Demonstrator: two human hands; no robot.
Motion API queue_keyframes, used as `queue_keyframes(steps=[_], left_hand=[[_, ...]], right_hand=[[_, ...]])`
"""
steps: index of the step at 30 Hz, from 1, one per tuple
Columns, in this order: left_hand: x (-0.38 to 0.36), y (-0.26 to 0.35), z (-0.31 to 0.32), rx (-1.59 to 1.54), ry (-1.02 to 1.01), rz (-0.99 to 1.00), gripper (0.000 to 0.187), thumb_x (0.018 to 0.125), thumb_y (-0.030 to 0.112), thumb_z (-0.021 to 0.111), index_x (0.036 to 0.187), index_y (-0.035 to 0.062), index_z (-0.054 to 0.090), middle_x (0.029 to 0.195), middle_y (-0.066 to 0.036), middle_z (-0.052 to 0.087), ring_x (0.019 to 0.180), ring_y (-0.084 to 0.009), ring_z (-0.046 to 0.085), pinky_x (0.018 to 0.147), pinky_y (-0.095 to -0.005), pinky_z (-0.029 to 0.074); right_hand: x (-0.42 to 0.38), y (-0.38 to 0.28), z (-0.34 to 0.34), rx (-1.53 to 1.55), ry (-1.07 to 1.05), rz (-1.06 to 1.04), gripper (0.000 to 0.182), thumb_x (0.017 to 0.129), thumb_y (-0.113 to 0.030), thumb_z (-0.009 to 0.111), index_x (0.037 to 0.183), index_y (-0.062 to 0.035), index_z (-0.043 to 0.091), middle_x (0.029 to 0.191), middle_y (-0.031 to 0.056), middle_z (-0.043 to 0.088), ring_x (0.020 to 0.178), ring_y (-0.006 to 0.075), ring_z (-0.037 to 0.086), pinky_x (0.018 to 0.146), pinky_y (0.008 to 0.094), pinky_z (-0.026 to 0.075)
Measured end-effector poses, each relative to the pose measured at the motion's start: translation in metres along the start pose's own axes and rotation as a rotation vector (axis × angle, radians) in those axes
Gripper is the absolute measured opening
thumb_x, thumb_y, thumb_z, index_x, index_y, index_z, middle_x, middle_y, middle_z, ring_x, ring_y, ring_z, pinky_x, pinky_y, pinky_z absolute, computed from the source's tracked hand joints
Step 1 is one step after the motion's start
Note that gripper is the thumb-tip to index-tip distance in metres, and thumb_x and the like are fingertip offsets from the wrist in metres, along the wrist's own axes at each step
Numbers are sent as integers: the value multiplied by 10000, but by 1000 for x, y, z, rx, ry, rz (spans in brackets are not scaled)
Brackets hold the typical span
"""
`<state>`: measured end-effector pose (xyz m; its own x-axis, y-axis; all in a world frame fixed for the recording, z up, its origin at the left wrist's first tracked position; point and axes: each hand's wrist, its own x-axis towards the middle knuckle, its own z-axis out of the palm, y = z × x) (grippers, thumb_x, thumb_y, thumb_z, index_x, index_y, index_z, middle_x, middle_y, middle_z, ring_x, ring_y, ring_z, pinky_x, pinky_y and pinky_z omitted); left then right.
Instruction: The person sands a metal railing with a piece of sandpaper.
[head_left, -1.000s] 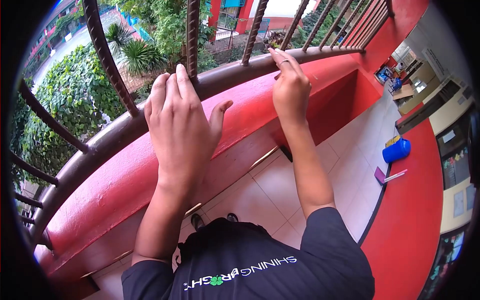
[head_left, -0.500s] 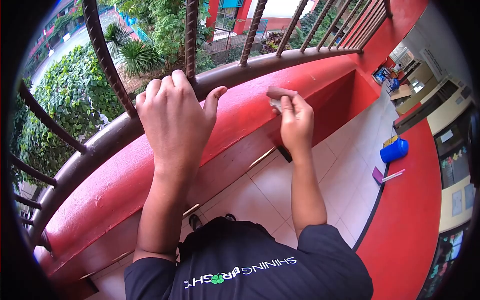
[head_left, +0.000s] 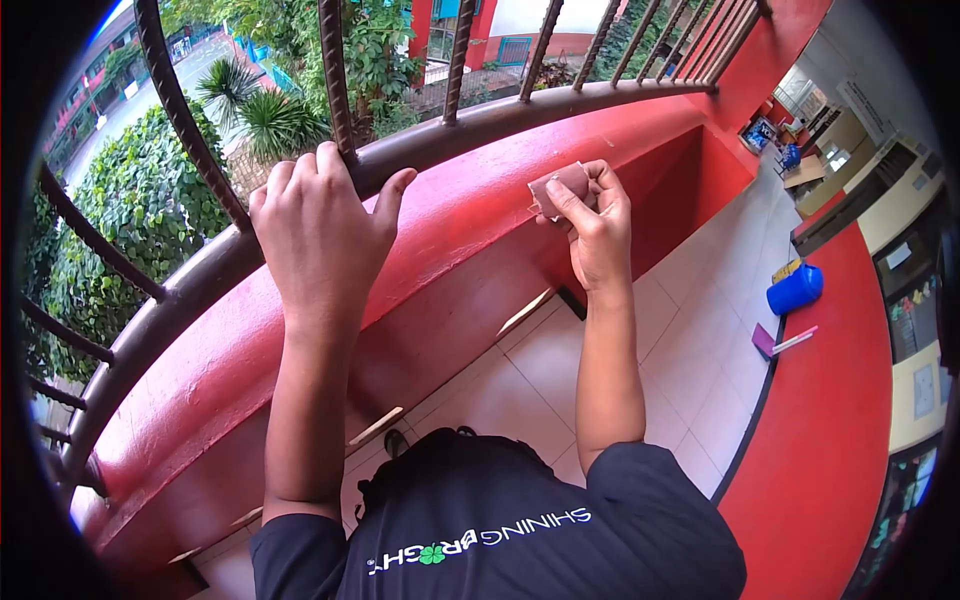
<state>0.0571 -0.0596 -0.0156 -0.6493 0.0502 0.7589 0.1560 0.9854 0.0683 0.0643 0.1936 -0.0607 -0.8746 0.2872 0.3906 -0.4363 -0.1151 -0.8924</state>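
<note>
My left hand [head_left: 322,225] rests on the dark brown metal rail [head_left: 430,143], its fingers bent over the top near the ribbed upright bars and its thumb lying along the rail. My right hand [head_left: 598,222] pinches a small folded brownish-pink piece [head_left: 562,190], perhaps sandpaper, between thumb and fingers. The piece is held up above the red painted ledge [head_left: 470,215], with its flat face turned to the camera. What the fingers behind it do is partly hidden.
Pale floor tiles [head_left: 500,395] lie below the ledge. At the right are a blue bin [head_left: 797,290], a purple dustpan [head_left: 764,340] and a red wall [head_left: 830,400]. Beyond the bars [head_left: 335,80] grow green bushes [head_left: 150,190].
My right hand has turned, so more of the piece's flat face shows. The view has shifted slightly, and my left hand appears farther left, still on the rail.
</note>
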Motion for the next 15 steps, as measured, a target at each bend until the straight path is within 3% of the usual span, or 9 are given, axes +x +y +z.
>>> queue_keyframes(steps=[5, 8, 10, 11, 15], left_hand=[[1, 0, 0, 10, 17, -4, 660, 862, 629, 726, 987, -19, 705, 899, -172, 718, 925, -336, 691, 830, -443, 503], [2, 1, 0, 5, 1, -15, 658, 851, 627, 737, 981, -16, 704, 885, -168, 714, 925, -330, 692, 828, -446, 502], [2, 0, 1, -12, 13, -15, 650, 845, 624, 743, 961, -14, 699, 880, -162, 711, 923, -327, 691, 834, -444, 499], [2, 0, 1, -12, 12, -16, 650, 845, 624, 743, 961, -14, 699, 880, -162, 711, 923, -327, 691, 834, -444, 499], [0, 2, 3, -34, 22, -35, 598, 820, 578, 781, 985, 14, 674, 902, -147, 697, 936, -319, 676, 851, -441, 491]], right_hand=[[27, 8, 9, -135, -6, -147, 184, 962, -18, 704, 1108, -51, 597, 933, 40, 687, 808, 111, 687, 681, 280, 585], [46, -4, 30, -311, -73, -243, 246, 954, 5, 696, 1156, -50, 566, 943, 96, 707, 814, 176, 725, 684, 338, 578], [52, -15, 46, -651, 12, -499, 249, 937, -11, 714, 1134, -38, 563, 938, 163, 717, 808, 266, 743, 677, 392, 565], [57, -13, 50, -702, 108, -484, 329, 922, -30, 731, 1186, -29, 534, 920, 195, 716, 814, 357, 739, 694, 436, 566], [70, 10, 40, -777, 75, -486, 462, 937, -62, 729, 1294, -18, 439, 932, 218, 715, 837, 367, 738, 722, 448, 572]])
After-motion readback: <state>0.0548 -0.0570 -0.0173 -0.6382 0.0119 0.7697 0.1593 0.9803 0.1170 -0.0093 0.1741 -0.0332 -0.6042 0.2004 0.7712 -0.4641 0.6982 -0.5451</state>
